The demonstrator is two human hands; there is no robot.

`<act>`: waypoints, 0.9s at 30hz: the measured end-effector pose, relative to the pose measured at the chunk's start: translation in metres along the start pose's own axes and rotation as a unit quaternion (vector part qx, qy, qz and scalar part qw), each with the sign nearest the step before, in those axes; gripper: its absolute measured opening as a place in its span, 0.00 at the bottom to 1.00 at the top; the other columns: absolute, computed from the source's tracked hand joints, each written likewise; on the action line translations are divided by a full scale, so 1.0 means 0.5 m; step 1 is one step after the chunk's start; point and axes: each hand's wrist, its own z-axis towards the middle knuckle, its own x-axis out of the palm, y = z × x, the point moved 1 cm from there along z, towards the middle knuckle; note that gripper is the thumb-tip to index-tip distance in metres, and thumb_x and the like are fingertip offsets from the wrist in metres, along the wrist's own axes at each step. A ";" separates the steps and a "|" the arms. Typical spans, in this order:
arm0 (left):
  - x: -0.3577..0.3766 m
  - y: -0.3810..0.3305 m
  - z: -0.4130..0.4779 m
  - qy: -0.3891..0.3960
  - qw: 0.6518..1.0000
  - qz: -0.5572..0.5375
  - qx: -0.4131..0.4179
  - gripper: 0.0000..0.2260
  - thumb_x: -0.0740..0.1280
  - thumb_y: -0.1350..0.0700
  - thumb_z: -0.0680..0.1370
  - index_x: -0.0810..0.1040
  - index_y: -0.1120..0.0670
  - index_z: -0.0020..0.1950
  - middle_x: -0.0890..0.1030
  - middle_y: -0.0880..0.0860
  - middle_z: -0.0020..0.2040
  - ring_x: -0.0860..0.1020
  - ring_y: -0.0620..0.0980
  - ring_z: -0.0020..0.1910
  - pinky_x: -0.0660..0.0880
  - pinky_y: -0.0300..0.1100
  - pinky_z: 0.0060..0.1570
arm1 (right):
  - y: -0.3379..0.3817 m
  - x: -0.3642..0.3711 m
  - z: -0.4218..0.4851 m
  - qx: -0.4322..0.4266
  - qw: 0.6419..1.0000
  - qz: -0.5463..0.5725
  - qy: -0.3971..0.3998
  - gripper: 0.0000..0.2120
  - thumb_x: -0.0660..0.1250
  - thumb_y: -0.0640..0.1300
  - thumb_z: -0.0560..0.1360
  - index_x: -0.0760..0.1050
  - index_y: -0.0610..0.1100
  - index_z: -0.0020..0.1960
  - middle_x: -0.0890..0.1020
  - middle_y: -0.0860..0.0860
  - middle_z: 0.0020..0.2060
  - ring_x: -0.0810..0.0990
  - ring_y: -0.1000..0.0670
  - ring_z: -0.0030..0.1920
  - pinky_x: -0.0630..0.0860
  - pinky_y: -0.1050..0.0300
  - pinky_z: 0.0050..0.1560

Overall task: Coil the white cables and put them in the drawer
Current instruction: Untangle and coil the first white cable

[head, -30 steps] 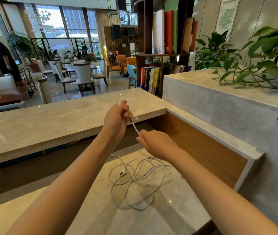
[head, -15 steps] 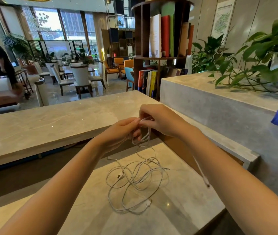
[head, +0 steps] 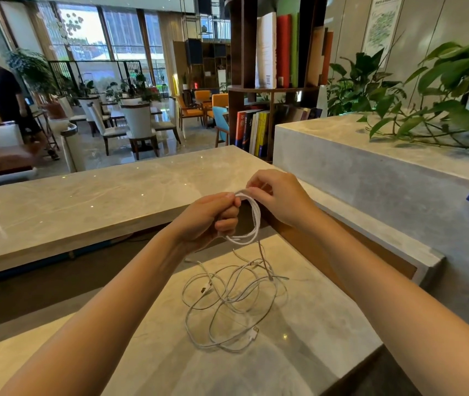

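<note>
Both hands [head: 239, 207] raised, pinching coiled white cable [head: 251, 221].

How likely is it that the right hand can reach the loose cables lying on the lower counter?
Likely yes: the loose cables lie uncovered just below the right hand, though it now pinches the coil.

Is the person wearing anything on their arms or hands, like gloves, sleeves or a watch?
No. The left hand and right hand are bare, with no gloves, and no rings show on the fingers in view. The left forearm and right forearm are uncovered right to the picture's edge: no sleeve, watch or bracelet.
</note>
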 end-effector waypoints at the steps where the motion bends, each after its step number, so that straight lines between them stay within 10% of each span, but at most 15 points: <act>1: 0.001 0.002 0.001 -0.009 1.000 0.012 0.005 0.12 0.51 0.56 0.82 0.70 0.57 0.45 0.66 0.47 0.28 0.64 0.43 0.25 0.64 0.37 0.31 | -0.002 0.009 -0.004 0.039 0.998 0.055 0.001 0.05 0.65 0.47 0.77 0.77 0.46 0.48 0.80 0.52 0.42 0.79 0.55 0.40 0.76 0.67 0.38; 7: 0.004 0.037 0.014 -0.197 0.929 0.310 0.052 0.12 0.52 0.52 0.82 0.73 0.55 0.50 0.73 0.48 0.34 0.71 0.42 0.30 0.67 0.35 0.33 | 0.002 0.048 -0.037 0.238 0.898 0.366 0.047 0.13 0.60 0.45 0.79 0.79 0.39 0.50 0.85 0.44 0.41 0.84 0.53 0.37 0.78 0.66 0.33; 11: -0.005 0.047 0.024 -0.254 0.869 0.409 0.113 0.09 0.53 0.53 0.82 0.71 0.53 0.48 0.74 0.48 0.36 0.72 0.43 0.32 0.68 0.31 0.32 | 0.005 0.064 -0.042 0.259 0.872 0.409 0.068 0.09 0.66 0.39 0.76 0.78 0.39 0.55 0.84 0.43 0.47 0.84 0.49 0.47 0.81 0.57 0.48; 16: -0.033 0.054 0.027 -0.217 0.904 0.360 0.078 0.11 0.54 0.53 0.82 0.74 0.55 0.52 0.75 0.49 0.37 0.72 0.43 0.32 0.68 0.33 0.33 | 0.021 0.077 -0.040 0.335 0.765 0.540 0.105 0.04 0.61 0.37 0.74 0.75 0.40 0.43 0.75 0.47 0.34 0.74 0.49 0.39 0.70 0.50 0.53; 21: -0.038 0.063 0.031 -0.236 0.906 0.343 0.081 0.11 0.56 0.53 0.82 0.75 0.56 0.50 0.73 0.49 0.34 0.70 0.44 0.31 0.67 0.35 0.34 | 0.004 0.114 -0.031 0.220 0.948 0.225 0.047 0.04 0.65 0.38 0.74 0.74 0.42 0.49 0.77 0.46 0.43 0.77 0.46 0.46 0.75 0.50 0.50; 27: -0.061 0.071 0.033 -0.275 0.908 0.305 0.089 0.10 0.55 0.54 0.82 0.74 0.57 0.50 0.71 0.50 0.33 0.69 0.45 0.30 0.66 0.31 0.28 | -0.008 0.129 -0.025 0.150 0.988 -0.020 0.037 0.09 0.62 0.44 0.78 0.72 0.42 0.57 0.74 0.45 0.54 0.77 0.46 0.48 0.77 0.49 0.52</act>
